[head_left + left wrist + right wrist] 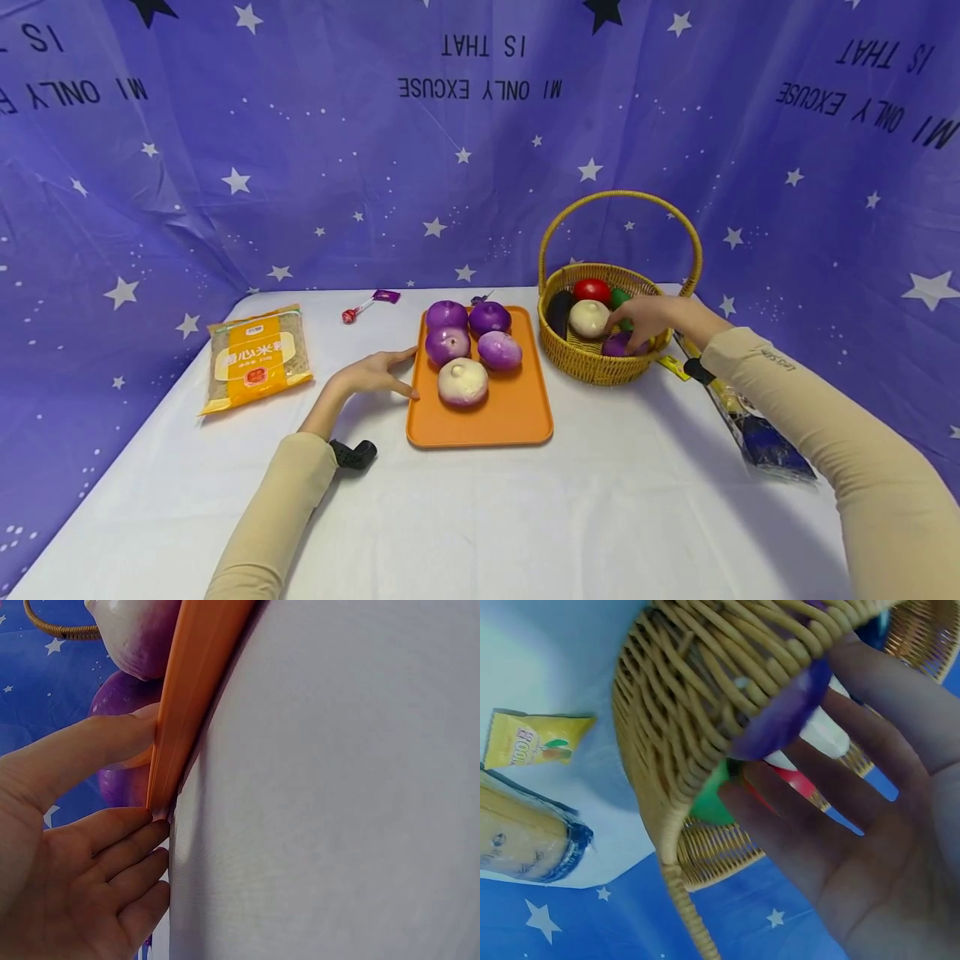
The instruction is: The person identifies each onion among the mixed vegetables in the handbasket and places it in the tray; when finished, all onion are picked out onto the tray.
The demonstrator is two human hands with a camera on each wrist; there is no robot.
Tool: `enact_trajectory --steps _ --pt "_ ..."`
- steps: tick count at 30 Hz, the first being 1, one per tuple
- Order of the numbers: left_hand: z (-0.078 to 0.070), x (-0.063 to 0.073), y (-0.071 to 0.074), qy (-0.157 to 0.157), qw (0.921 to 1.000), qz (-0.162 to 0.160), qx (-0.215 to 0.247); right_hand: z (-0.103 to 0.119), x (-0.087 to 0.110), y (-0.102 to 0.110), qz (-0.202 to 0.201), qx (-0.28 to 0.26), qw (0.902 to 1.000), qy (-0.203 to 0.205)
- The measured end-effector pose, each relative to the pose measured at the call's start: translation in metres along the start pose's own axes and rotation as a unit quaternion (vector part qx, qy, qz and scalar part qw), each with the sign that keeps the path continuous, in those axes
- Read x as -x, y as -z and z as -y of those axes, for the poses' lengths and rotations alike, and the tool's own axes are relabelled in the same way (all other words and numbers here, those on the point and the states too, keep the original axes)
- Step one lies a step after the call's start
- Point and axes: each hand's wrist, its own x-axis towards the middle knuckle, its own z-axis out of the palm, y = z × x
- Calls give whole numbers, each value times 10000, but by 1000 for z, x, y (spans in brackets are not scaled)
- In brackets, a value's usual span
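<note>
My left hand (369, 372) rests at the left edge of an orange tray (517, 425), thumb and fingers spread and touching its rim. Several glossy onions lie on the tray: purple ones at the back, paler purple ones mid-tray, and a cream-and-purple onion (462, 382) in front. Inside the wicker basket (592, 370), my right hand (654, 317) holds a purple onion (784, 716) between thumb and fingers, near the rim. Beside it in the basket are a cream onion (589, 318), a red tomato-like vegetable (592, 290), a dark eggplant-like one (558, 315) and a green one (619, 298).
A yellow bag of grain (258, 358) lies at the left. Behind the tray is a red lollipop (349, 316) with a purple-wrapped end. A yellow snack packet (536, 739) and a clear-wrapped package (772, 446) lie right of the basket. The basket's tall handle (619, 194) arches overhead.
</note>
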Motion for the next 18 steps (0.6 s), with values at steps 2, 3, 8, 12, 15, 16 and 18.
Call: enact_trajectory --steps 2,3,8,12,15,16,18 --pt "0 0 0 -8 10000 -4 6 -2 -2 -3 12 94 9999 90" --pt "1 0 0 -15 10000 -7 7 -3 -3 -3 3 136 9998 135" --pt "1 0 -1 -25 10000 -17 4 -1 0 -2 -59 40 9999 152" --pt "1 0 -1 -27 10000 -19 -4 2 8 4 -300 -114 9995 11" --pt "1 1 -1 -28 10000 -34 -5 7 15 11 -557 -119 9984 -39" --pt "1 0 -1 -29 10000 -40 -9 9 17 13 -669 -111 9977 -49" --pt "2 0 0 -27 10000 -42 -17 13 21 16 -930 -114 9956 -31"
